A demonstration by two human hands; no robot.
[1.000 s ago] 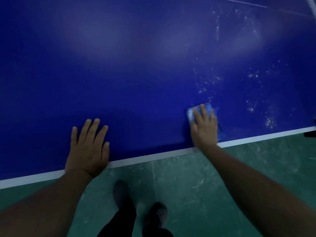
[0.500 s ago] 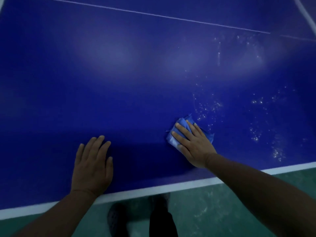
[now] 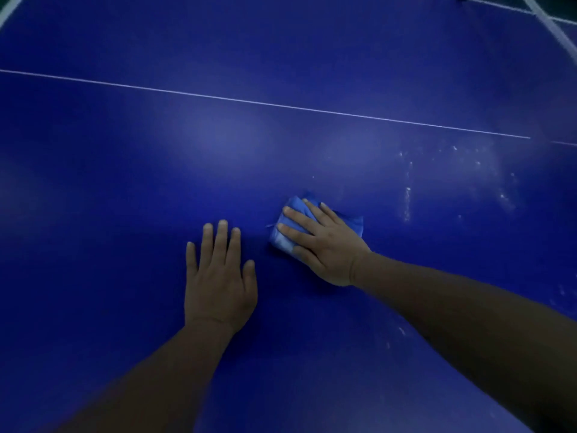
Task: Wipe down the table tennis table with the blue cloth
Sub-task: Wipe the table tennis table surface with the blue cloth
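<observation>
Head view is showing both forearms reaching forward over the table tennis table (image 3: 131, 189), whose dark blue top is filling nearly the whole frame. Nearest, the left hand (image 3: 218, 276) is lying flat on the surface, fingers spread and holding nothing, seemingly bracing the lean. Just beyond and to its right, close but apart, the right hand (image 3: 321, 242) is pressing down on the folded blue cloth (image 3: 282, 237), fingers extended flat over it rather than curled around it; the cloth's edges are peeking out on both sides of the hand.

To wipe well, the palm should probably be keeping even pressure over the whole pad, strokes overlapping, so the fold is not rolling or slipping out from under the fingers. Whitish specks and streaks (image 3: 407, 198) are lying to the right of the cloth and further out, so that patch looks like the part most needing passes.

Farther off, a thin white line (image 3: 265, 103) is crossing the top, and a white boundary line (image 3: 549, 23) is showing at the far right corner. Nothing is standing on the visible surface, so sweeping room is looking wide in every direction; the near edge is out of frame.
</observation>
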